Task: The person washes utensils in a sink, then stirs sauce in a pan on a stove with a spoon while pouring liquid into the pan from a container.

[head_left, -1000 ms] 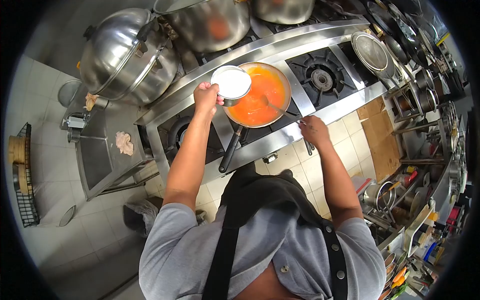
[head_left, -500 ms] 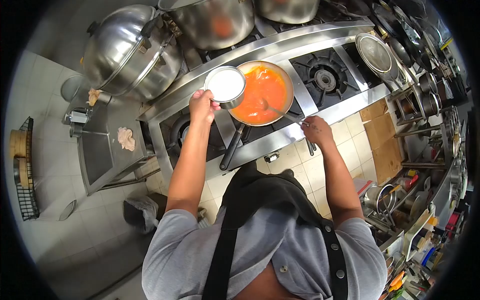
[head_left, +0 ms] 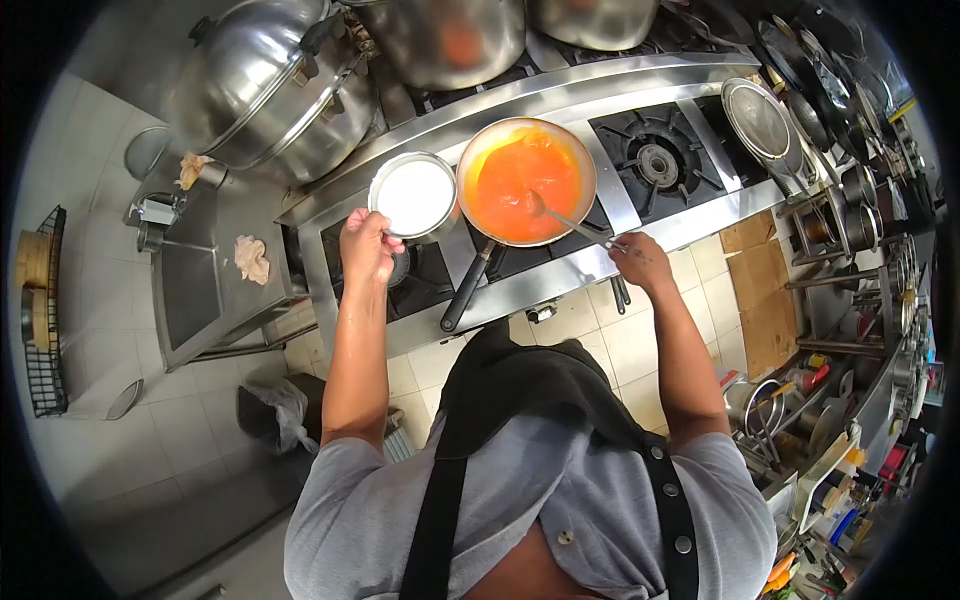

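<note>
My left hand (head_left: pixel 367 243) is closed on the near rim of a round metal container (head_left: pixel 446 222) with white liquid (head_left: pixel 413 197) inside. It is held just left of a frying pan (head_left: pixel 590 190) on the stove. Bright orange sauce (head_left: pixel 515 185) covers the pan's bottom, yellower toward the upper left edge. My right hand (head_left: pixel 640 262) grips the handle end of a spoon (head_left: pixel 575 226), whose bowl lies in the sauce. The pan's black handle (head_left: pixel 464 297) points down and left toward me, with neither hand on it.
Large steel pots (head_left: pixel 450 45) stand behind the pan, and a domed steamer (head_left: pixel 270 85) at the back left. A bare burner (head_left: pixel 657 163) and strainers (head_left: pixel 758 118) are to the right. A sink counter (head_left: pixel 225 312) with a crumpled cloth (head_left: pixel 252 259) is at left.
My left hand has moved the container left, from over the pan's edge to beside it. The spoon stays in the sauce in my right hand. The whole view has shifted slightly.
</note>
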Tool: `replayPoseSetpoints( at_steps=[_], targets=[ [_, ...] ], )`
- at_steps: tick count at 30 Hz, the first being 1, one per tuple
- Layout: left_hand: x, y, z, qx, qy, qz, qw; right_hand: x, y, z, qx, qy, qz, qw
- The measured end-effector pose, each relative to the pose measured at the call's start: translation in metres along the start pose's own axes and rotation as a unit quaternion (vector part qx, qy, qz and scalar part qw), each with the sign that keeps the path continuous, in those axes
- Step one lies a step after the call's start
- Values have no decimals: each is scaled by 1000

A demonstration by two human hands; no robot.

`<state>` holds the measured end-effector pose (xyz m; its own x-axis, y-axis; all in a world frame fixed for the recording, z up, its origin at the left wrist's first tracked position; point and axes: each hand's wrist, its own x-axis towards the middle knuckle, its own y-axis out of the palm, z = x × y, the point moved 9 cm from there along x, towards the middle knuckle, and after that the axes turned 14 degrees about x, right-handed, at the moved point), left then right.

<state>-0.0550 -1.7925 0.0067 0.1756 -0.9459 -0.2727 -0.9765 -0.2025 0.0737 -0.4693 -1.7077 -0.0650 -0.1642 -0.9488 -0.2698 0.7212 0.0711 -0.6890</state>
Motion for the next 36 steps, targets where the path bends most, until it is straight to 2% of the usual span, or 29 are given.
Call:
replayPoseSetpoints(
  at_steps=[4, 5, 8, 12, 15, 18, 20, 22, 26, 32, 36],
  targets=[
    [-14, -18, 5, -5, -13, -9, 1000, 11, 19, -23, 28, -33, -16, 999],
    [-16, -23, 7, -5, -17, -12, 1000, 10, 21, -22, 75, -11, -20, 997],
    [-23, -36, 10, -18, -9, -11, 1000, 16, 48, -48, 250, 119, 59, 959],
    [-31, -55, 13, -16, -13, -35, 999, 3, 42, -44, 328, 114, 50, 936],
    [-35, -62, 12, -22, -10, -46, 999, 6, 32, -42, 336, 82, 28, 938],
    [-36, -68, 13, -26, -11, -53, 998, 0, 6, -18, 277, 39, -15, 960],
    [-35, -70, 11, -30, -5, -50, 998, -8, -16, 8, 161, -14, -65, 985],
    [-34, -69, 9, -30, 0, -47, 998, -16, -32, 25, 75, -44, -121, 989],
    [-29, -64, 6, -23, 5, -40, 999, -26, -44, 35, -30, -67, -171, 983],
    [-17, -42, 0, -7, 10, -23, 1000, -26, -39, 15, -79, -27, -182, 980],
    [-2, -19, -1, 6, 7, -3, 1000, -23, -24, 4, -74, 7, -144, 987]
  ],
)
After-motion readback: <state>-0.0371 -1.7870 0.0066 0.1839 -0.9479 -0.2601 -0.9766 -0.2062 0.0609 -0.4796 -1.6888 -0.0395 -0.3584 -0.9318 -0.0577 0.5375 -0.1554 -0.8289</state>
